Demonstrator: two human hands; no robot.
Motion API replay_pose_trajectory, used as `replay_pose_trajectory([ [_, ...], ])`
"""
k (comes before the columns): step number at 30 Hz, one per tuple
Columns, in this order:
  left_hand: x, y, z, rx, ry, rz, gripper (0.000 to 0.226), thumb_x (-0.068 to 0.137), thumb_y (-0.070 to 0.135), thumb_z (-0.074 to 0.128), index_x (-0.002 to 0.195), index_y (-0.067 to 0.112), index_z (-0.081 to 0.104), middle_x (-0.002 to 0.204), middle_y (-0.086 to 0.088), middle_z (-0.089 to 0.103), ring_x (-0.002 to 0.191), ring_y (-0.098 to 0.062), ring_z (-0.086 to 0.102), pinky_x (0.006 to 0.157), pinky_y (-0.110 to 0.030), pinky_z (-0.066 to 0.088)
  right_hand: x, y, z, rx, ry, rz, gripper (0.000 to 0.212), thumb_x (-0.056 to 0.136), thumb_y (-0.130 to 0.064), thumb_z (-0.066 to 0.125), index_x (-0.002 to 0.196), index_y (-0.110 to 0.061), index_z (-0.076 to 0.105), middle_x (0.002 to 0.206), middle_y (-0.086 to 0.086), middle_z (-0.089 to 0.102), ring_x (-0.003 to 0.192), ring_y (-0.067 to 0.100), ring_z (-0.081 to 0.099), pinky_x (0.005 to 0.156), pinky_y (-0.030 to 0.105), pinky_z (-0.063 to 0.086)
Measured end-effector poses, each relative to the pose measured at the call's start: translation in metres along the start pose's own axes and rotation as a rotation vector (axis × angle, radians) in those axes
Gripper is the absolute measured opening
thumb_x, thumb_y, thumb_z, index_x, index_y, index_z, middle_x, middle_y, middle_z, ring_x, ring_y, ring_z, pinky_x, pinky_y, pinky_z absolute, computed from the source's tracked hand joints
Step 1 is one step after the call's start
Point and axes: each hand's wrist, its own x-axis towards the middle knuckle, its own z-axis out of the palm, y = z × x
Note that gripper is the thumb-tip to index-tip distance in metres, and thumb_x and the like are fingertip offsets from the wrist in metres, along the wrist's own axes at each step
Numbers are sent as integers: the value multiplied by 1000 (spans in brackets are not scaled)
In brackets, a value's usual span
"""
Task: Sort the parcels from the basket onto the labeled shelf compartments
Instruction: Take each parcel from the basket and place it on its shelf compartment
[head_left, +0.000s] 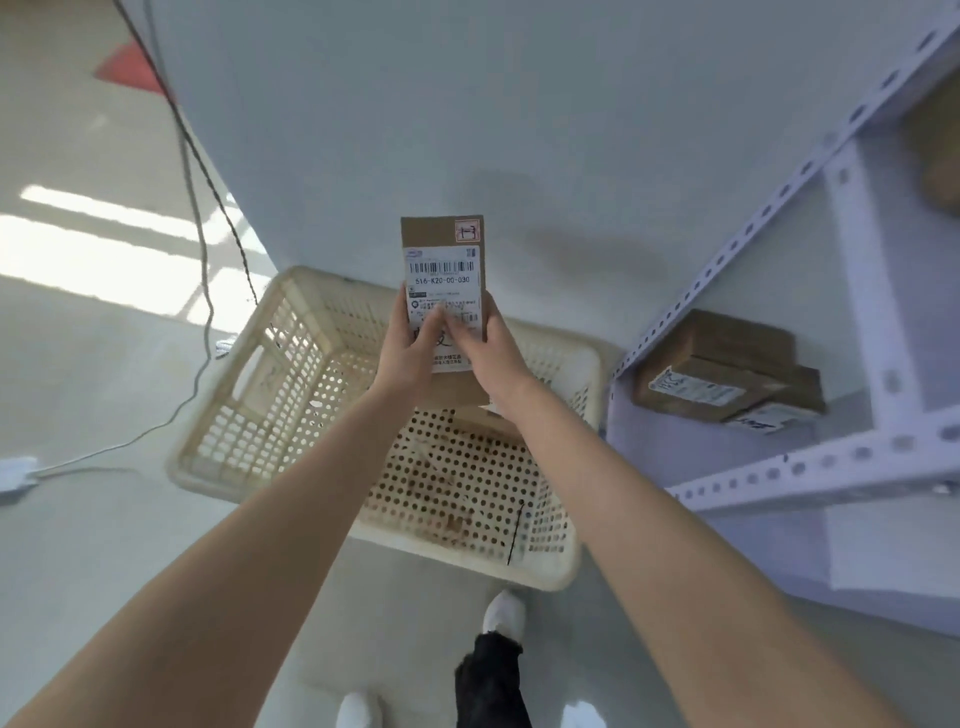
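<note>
At ten o'clock we see two cables (200, 218), one dark and one pale, running down the wall (519, 104) and trailing across the glossy floor (78, 364). A red patch (130, 65) lies at eleven o'clock, beside bright window reflections (104, 244). At six o'clock we note white shoes (504, 610) and a black trouser leg (491, 680).

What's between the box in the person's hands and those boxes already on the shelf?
In the head view, only the basket's far corner, bare pale wall and the shelf's perforated upright separate the held parcel from the shelved parcels.
</note>
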Motion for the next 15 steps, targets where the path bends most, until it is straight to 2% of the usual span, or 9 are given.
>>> replay_pose_trajectory([
  [2,-15,29,-1,-21,-62,58,42,101,26,45,143,23,37,124,4,61,109,-13,62,93,-33,52,-21,-27,-4,0,53,-51,47,95,-43,55,137,-25,44,129,-5,62,109,11,60,87,24,46],
  [5,-43,68,-3,-66,-148,134,42,102,23,44,143,21,36,126,2,61,110,-13,62,92,-29,51,-55,-64,-9,-11,126,-115,48,94,-45,56,136,-26,44,129,-4,61,114,14,59,98,36,48],
  [7,-63,89,-8,-94,-186,184,41,102,21,44,142,21,37,126,0,61,110,-13,62,92,-28,52,-79,-87,-10,-42,163,-156,48,95,-46,56,137,-27,43,131,-4,61,116,16,59,101,38,47],
  [10,-91,115,-17,-120,-218,258,40,102,19,44,142,19,37,125,0,61,104,-7,63,81,-18,54,-114,-115,-7,-50,198,-208,47,96,-41,56,138,-24,43,132,-3,60,118,15,58,103,37,47],
  [15,-127,150,-36,-101,-277,352,38,102,17,43,140,17,39,117,2,62,91,1,63,69,-12,53,-157,-148,9,-43,285,-269,52,93,-47,56,138,-25,42,133,-3,59,121,18,57,106,45,46],
])
